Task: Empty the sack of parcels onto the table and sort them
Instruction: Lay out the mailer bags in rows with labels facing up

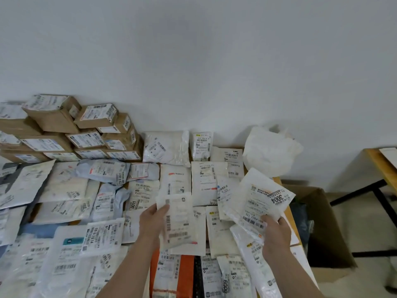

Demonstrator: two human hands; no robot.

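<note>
Two white mailers up off the spread at once. Left hand (153, 218) curled round the near-left edge of a narrow white mailer (179, 220), thumb on top, label upward, just above the parcels (103, 235) laid flat across the table (293, 224). Right hand (277, 232) pinching the lower corner of the mailer marked 3004 (261, 200), tilted and fanned over a longer white mailer (250, 252) beneath; cannot tell whether gripping that one as well. Sorting well under way, by the look of it: brown boxes (71, 130) stacked at the far left against the wall (193, 61), flat bags in rows over the rest. Crumpled white bag (271, 150) at the far right corner, possibly the emptied sack, though hard to say. To do this step well: read the large number on each label before moving, keep labels face up and turned one way, and lay each mailer beside others of like number rather than over a barcode. Set down one at a time; slippery film by the look of it, likely to slide off the right edge toward the open carton (322, 220) below. Keep the grip near a corner so as not to cover the print.
</note>
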